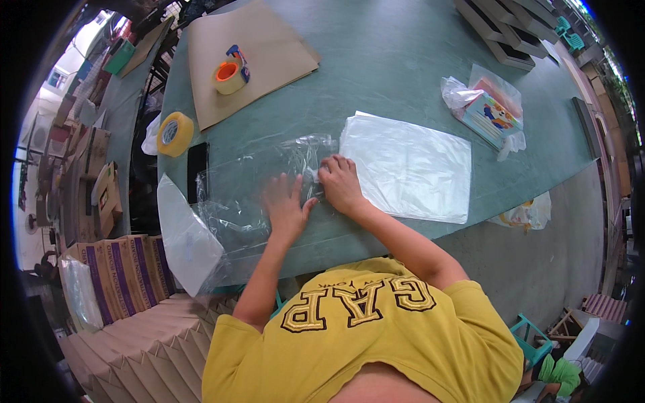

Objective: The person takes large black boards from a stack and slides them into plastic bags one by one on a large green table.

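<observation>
My left hand point(287, 205) lies flat with fingers spread on a clear plastic bag point(252, 191) that rests on the green table point(376, 74). My right hand point(339, 183) has its fingers curled at the bag's right end, pinching the plastic there. A stack of flat white plastic bags point(410, 164) lies just to the right of my right hand. A black phone point(197, 171) sits at the clear bag's left end.
A yellow tape roll point(175, 133) and an orange tape dispenser point(232, 74) on brown cardboard point(255, 47) lie at the far left. A bagged colourful box point(489, 111) sits far right. Purple cartons point(124, 275) and folded cardboard stand by the table's near left edge.
</observation>
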Tool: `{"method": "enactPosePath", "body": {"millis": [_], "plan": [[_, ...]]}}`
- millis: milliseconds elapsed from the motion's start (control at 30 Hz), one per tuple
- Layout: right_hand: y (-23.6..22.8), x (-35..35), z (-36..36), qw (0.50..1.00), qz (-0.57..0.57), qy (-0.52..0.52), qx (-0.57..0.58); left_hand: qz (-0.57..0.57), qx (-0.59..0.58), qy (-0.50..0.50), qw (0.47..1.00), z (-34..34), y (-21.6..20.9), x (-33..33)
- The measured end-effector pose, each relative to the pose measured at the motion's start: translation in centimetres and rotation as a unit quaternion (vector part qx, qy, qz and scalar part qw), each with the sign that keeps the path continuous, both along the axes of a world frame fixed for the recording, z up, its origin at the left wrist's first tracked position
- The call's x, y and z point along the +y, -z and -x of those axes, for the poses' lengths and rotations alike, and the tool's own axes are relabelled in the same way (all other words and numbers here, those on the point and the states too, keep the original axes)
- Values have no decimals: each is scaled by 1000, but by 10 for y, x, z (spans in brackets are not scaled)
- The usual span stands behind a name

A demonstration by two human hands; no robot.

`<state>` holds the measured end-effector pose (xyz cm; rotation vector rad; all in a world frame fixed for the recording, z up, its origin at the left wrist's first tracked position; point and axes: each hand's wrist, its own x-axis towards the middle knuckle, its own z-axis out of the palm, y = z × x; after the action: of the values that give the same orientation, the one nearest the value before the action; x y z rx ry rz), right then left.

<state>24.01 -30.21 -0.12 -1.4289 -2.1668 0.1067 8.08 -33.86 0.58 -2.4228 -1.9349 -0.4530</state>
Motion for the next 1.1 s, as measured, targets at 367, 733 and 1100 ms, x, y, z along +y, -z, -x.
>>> {"method": "enactPosePath", "body": {"millis": [367, 733, 1100], "plan": [[-10, -46, 43, 986, 107, -19, 128, -25, -201, 18, 979, 63, 16, -23], [-63, -108, 21, 752, 360, -16, 552, 186, -547, 106, 809, 25, -59, -44], [-80, -289, -205, 626, 158, 248, 722, 562, -460, 334, 601, -229, -80, -167]]}}
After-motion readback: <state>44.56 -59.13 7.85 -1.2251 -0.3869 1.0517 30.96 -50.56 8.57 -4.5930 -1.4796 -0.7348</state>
